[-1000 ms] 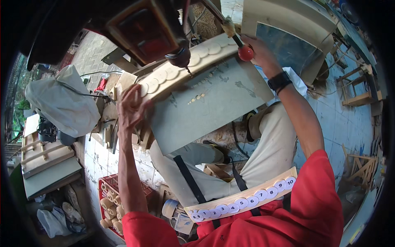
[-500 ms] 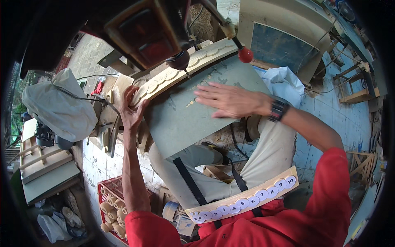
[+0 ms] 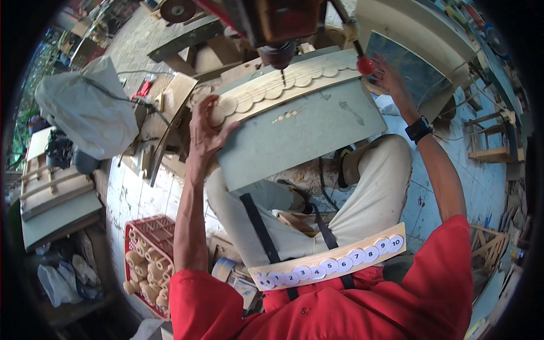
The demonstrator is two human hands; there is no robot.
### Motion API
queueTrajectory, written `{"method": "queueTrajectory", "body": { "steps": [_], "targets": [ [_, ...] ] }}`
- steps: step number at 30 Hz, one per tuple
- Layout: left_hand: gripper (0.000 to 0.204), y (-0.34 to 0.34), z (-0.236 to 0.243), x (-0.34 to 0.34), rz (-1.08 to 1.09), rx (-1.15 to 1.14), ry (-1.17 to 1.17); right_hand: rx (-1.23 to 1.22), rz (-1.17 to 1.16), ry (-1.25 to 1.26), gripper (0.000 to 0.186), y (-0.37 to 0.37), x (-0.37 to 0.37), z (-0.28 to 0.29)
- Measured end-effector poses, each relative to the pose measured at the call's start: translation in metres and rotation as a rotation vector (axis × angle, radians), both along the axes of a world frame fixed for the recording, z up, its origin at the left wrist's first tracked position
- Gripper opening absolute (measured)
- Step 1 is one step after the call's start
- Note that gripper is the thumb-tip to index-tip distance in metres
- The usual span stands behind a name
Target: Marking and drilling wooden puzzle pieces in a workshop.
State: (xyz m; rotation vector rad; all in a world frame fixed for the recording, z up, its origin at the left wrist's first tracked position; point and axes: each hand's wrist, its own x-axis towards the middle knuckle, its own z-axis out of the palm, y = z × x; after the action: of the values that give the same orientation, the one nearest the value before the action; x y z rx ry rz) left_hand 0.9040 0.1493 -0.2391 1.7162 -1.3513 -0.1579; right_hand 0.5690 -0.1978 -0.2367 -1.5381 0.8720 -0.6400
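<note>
A long curved wooden strip (image 3: 306, 79) with a scalloped edge of overlapping discs lies along the far part of a grey-green board (image 3: 300, 136). My left hand (image 3: 207, 127) grips the strip's left end, thumb on the near side and fingers on the far side. Above the strip hangs a drill bit (image 3: 283, 78) in a dark chuck (image 3: 276, 55); whether its tip touches the wood I cannot tell. My right hand (image 3: 392, 85) is at the red ball knob (image 3: 365, 65) of the drill's lever, fingers apart along its right side. Small pale chips (image 3: 285, 116) dot the board.
Across my lap lies another curved wooden strip (image 3: 334, 259) with numbered white discs. At lower left stands a red crate (image 3: 164, 226) of turned wooden pieces. A cloth-covered machine (image 3: 88, 110) is at left, a wooden stool frame (image 3: 493, 136) at right.
My right hand has left the board's surface and moved up and right to the red knob. The strip and board now sit turned more level, with the strip under the drill bit.
</note>
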Motion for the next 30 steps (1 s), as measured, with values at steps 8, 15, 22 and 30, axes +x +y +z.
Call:
{"method": "queueTrajectory", "body": {
  "steps": [8, 15, 22, 30],
  "targets": [
    [0.114, -0.001, 0.020, -0.006, 0.128, 0.050, -0.181, -0.029, 0.089, -0.101, 0.052, 0.016, 0.007, -0.004],
    [0.077, 0.125, 0.013, -0.067, 0.577, -0.129, 0.404, 0.022, -0.018, -0.163, 0.054, 0.061, -0.134, 0.023],
    [0.050, 0.298, -0.061, -0.228, 0.881, 0.131, 0.733, 0.028, -0.175, 0.210, 0.050, 0.160, -0.242, 0.000],
    [0.037, 0.267, -0.035, -0.290, 0.831, 0.222, 0.809, 0.204, -0.128, 0.420, 0.044, 0.254, -0.233, 0.003]
  ]
}}
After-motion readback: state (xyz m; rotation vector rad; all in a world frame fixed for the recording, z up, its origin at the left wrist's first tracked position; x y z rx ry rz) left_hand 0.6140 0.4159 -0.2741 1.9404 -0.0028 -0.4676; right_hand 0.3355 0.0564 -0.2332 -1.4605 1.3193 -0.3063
